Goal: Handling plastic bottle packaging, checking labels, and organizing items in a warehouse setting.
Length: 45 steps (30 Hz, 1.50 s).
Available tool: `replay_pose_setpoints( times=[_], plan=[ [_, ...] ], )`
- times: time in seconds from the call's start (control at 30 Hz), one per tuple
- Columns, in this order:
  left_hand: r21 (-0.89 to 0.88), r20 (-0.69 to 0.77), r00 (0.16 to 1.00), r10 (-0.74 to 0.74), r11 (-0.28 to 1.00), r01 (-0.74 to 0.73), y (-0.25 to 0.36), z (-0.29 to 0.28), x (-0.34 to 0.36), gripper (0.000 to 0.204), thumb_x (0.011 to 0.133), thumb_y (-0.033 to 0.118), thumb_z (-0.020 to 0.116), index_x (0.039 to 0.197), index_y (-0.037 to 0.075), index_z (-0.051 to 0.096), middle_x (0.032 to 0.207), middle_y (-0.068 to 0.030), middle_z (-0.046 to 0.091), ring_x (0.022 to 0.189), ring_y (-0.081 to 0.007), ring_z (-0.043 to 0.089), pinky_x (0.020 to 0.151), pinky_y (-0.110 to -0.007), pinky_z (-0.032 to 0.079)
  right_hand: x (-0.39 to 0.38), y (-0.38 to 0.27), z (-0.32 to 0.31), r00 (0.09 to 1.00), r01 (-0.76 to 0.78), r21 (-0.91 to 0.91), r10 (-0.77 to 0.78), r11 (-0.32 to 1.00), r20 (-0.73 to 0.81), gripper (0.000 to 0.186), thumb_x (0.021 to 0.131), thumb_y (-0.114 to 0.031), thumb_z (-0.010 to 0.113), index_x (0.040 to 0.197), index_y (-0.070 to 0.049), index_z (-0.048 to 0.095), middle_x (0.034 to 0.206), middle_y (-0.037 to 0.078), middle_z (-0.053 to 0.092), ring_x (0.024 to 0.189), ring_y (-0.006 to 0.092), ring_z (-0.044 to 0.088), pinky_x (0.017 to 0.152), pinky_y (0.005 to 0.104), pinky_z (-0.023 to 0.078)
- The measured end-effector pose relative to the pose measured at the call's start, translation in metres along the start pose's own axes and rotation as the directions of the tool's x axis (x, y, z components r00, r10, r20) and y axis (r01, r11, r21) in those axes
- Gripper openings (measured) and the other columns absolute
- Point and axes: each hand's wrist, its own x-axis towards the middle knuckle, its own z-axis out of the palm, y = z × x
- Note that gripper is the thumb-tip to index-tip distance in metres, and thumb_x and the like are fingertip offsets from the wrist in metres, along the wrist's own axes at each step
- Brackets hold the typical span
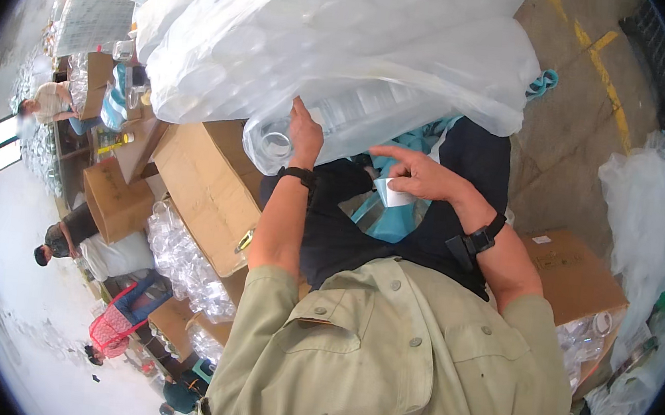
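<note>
A large clear plastic bag (pixel 348 41) full of clear jars lies across the top of the view. My left hand (pixel 304 134) reaches to its lower edge, and its fingers curl round a clear jar (pixel 276 143) at the bag's mouth. My right hand (pixel 419 176) hovers just to the right, apart from the bag. It pinches a small white piece (pixel 394 195) between thumb and fingers, with the index finger stretched out to the left. Both wrists carry black bands. A teal plastic sheet (pixel 384 216) lies on my dark lap under the right hand.
Brown cardboard boxes (pixel 206 187) stand to my left, with a bag of clear jars (pixel 183 261) beside them. Another box (pixel 574 275) sits at my right. White plastic bags (pixel 645 205) pile at the right on concrete floor with yellow lines (pixel 612 90). Other people (pixel 66 234) work at far left.
</note>
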Motion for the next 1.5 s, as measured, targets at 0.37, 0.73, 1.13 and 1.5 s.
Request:
replay_pose_setpoints(
  times=[0.37,0.73,1.13,1.5],
  plan=[
    [-0.109,0.029,1.0,-0.007,0.994,0.01,0.02,0.026,0.01,0.069,0.092,-0.007,0.052,0.155,-0.015,0.024,0.147,-0.0423,0.044,0.136,-0.0549,0.047,0.116,-0.053,0.041,0.002,-0.017,-0.001,0.998,-0.021,0.031,0.019,0.999,0.053,0.079,0.087,-0.006,0.065,0.163,-0.013,0.042,0.086,0.004,0.068,0.08,0.0128,0.06,0.08,0.0315,0.051],
    [-0.192,0.022,0.999,-0.023,0.981,0.027,0.057,0.027,0.005,0.074,0.099,0.004,0.056,0.157,-0.017,0.017,0.155,-0.0425,0.035,0.144,-0.0539,0.04,0.121,-0.053,0.036,0.005,-0.006,-0.002,0.999,-0.003,0.002,0.003,1.0,0.051,0.079,0.087,-0.007,0.066,0.163,-0.012,0.042,0.084,0.002,0.067,0.078,0.0133,0.06,0.081,0.0304,0.051],
    [-0.175,-0.049,0.998,-0.045,0.984,0.036,0.045,0.046,0.004,0.08,0.097,0.006,0.063,0.161,-0.008,0.018,0.158,-0.0371,0.037,0.144,-0.0534,0.04,0.12,-0.053,0.036,0.005,-0.013,-0.003,0.998,-0.038,-0.037,0.04,0.999,0.056,0.08,0.087,-0.006,0.065,0.163,-0.012,0.04,0.086,0.004,0.069,0.079,0.0143,0.061,0.082,0.0311,0.052],
    [-0.776,0.411,0.9,0.141,0.572,0.265,0.098,-0.062,-0.105,0.054,0.108,0.022,0.061,0.153,-0.004,0.045,0.128,-0.0185,0.072,0.11,-0.0231,0.068,0.098,-0.036,0.053,0.024,-0.004,-0.002,0.996,-0.076,-0.021,0.075,0.997,-0.042,0.076,0.089,-0.01,0.064,0.162,-0.013,0.044,0.082,0.001,0.067,0.074,0.0092,0.059,0.071,0.0267,0.05]
  ],
)
